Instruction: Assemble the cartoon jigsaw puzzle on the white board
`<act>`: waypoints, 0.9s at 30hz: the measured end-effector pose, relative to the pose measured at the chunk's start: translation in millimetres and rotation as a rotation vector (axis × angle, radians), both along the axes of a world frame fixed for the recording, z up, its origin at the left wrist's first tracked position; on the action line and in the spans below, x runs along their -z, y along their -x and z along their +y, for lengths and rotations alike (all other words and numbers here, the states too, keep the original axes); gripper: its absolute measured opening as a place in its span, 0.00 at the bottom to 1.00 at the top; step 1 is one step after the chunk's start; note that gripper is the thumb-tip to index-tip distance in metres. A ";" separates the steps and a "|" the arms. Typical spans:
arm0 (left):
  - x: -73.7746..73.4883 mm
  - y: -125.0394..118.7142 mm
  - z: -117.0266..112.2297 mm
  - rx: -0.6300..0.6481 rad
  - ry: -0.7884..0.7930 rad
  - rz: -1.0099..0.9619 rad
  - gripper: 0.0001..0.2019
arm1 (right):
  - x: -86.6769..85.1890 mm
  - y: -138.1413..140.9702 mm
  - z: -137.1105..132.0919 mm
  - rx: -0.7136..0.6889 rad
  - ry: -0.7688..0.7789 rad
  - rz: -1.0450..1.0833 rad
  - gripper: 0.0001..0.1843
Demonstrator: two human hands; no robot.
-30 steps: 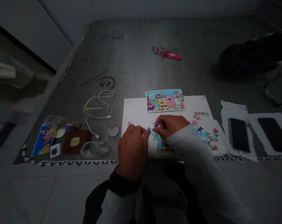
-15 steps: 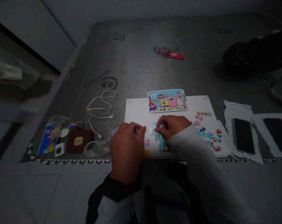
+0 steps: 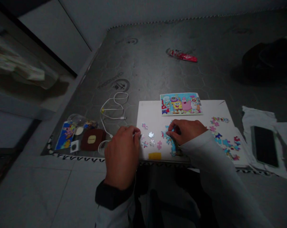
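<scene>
Left hand (image 3: 123, 152): you've drawn it over to the white board's (image 3: 149, 110) left edge; thumb and forefinger are narrowed, but I can't tell whether they hold a piece.
Loose pieces (image 3: 151, 135): your move has uncovered several on the white board's left half, so you now have a clear view for picking among them.
Right hand (image 3: 188, 129): it has stayed near the white board's middle, fingertips drawn close at the joined pieces; I can't tell if 1 is pinched.
Joined pieces (image 3: 174, 147): on the white board's front middle, partly under your right hand.
</scene>
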State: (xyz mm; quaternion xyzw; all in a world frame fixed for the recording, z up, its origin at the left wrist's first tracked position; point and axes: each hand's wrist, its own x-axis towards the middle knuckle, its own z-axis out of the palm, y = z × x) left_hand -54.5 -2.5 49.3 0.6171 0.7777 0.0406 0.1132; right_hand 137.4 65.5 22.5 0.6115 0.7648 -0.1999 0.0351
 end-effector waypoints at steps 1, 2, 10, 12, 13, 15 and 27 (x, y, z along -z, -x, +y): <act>-0.5 -0.5 -0.7 0.004 0.014 0.002 0.12 | -0.7 0.4 -0.3 -0.010 -0.003 -0.018 0.08; -1.0 -0.9 -1.2 0.006 0.024 0.003 0.12 | -1.6 0.6 -0.6 -0.022 -0.009 -0.032 0.08; -4.4 3.4 -7.8 0.027 0.069 -0.027 0.17 | -9.6 -8.3 -1.9 -0.010 -0.077 -0.035 0.08; -6.1 4.4 -9.4 0.034 0.061 -0.040 0.17 | -10.8 -14.9 -1.5 0.018 -0.088 -0.045 0.06; -6.9 4.3 -9.6 0.034 0.056 -0.047 0.16 | -11.7 -19.5 -1.0 0.029 -0.097 -0.052 0.06; -8.2 3.1 -8.7 0.036 0.059 -0.059 0.15 | -14.5 -32.3 1.5 0.050 -0.109 -0.065 0.07; -6.7 -6.2 -7.1 0.265 0.170 -0.111 0.15 | -18.2 -114.6 27.5 0.299 0.048 -0.152 0.20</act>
